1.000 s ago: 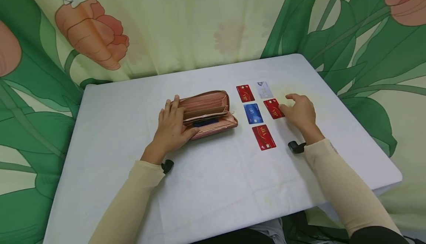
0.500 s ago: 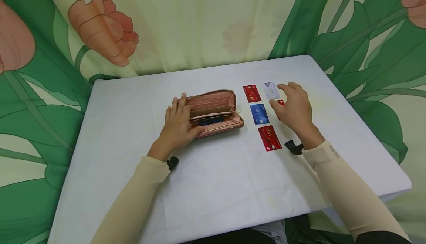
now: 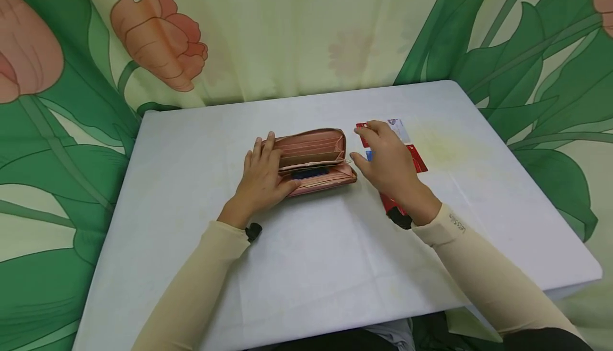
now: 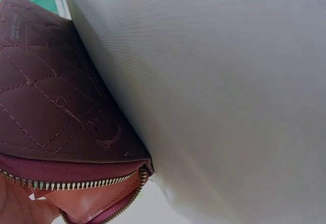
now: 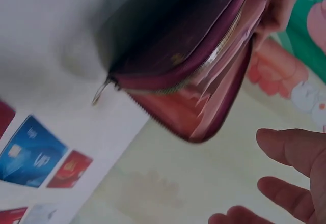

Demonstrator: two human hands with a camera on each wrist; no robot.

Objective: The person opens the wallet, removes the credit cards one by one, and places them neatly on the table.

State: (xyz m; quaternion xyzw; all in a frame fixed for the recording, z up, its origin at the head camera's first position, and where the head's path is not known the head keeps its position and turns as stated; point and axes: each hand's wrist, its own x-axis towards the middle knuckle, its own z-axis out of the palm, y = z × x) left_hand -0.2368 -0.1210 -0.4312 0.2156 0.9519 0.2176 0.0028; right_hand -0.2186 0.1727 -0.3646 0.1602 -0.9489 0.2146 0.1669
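A pink-lined zip wallet (image 3: 312,145) lies spread apart on the table, a dark blue card (image 3: 310,173) tucked in its lower half. My left hand (image 3: 261,183) holds its left end, thumb over the lower edge and fingers along the upper half. Its quilted maroon outside (image 4: 56,91) fills part of the left wrist view. My right hand (image 3: 395,167) hovers just right of the wallet, thumb and fingers apart with nothing between them. Beneath it, partly covered, are a blue card (image 5: 33,155) and red cards (image 3: 417,158). A whitish card (image 3: 397,129) lies behind them.
The white-covered table (image 3: 297,266) reaches a leaf-and-carrot patterned curtain (image 3: 287,37) at the back. A small metal zip pull (image 5: 99,92) hangs off the wallet's right end. Small black devices (image 3: 254,231) sit at both wrists.
My right hand has moved left from the red card on the right, across the cards to the wallet's side. The left hand keeps its hold on the wallet. The head view has shifted slightly.
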